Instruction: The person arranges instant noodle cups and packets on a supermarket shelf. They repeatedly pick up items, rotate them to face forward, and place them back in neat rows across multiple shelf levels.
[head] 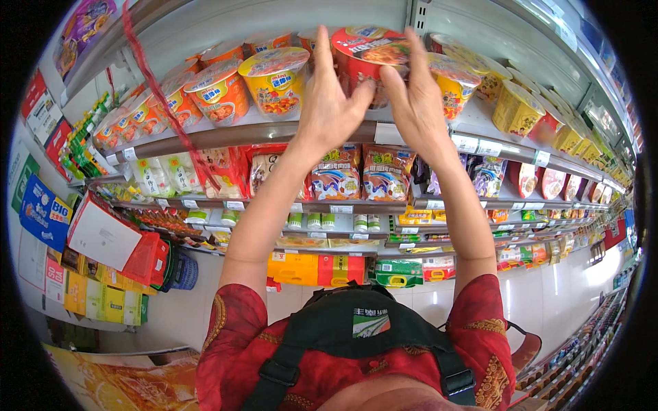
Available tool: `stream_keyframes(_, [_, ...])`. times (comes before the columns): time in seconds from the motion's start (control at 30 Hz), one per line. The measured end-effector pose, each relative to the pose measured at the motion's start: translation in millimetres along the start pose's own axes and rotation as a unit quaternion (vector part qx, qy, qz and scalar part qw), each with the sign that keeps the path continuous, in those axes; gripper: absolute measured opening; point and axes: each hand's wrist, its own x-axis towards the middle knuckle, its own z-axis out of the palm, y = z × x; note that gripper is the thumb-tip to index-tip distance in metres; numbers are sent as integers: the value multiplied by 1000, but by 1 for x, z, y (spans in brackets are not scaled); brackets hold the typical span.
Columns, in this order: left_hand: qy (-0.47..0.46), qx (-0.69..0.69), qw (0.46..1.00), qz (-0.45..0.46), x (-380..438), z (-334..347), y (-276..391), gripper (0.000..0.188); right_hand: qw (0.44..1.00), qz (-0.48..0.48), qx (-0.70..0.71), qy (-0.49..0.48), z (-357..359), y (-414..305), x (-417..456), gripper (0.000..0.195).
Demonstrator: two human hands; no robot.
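On the upper shelf, a red instant noodle cup (367,56) stands between my two hands. My left hand (334,100) is at its left side, thumb against the lower front. At its right side is my right hand (416,95), with fingers raised beside the lid; it is slightly blurred. Whether either hand bears the cup's weight cannot be told. To the left of my hands stands a yellow mini noodle cup (274,82), beside several orange cups (218,95). Another yellow cup (455,85) is just right of my right hand.
The upper shelf edge (247,134) with price tags runs below my hands. Lower shelves hold bagged noodles (336,174) and other packets. More noodle cups (518,108) line the right. A red shelf strip (159,92) hangs at the left, above stacked cartons (103,236) and baskets (182,269).
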Motion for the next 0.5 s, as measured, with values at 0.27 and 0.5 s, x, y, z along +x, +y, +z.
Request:
stream_keyframes(0.27, [51,-402,896,-183,-172,-11,44,96,971,-201,72,-108,-72,-42,-122,104])
stream_keyframes(0.5, [-81,-327,924,-183,-283,7,-55,100,958,-120,73,-250,-55,-31,-178,99])
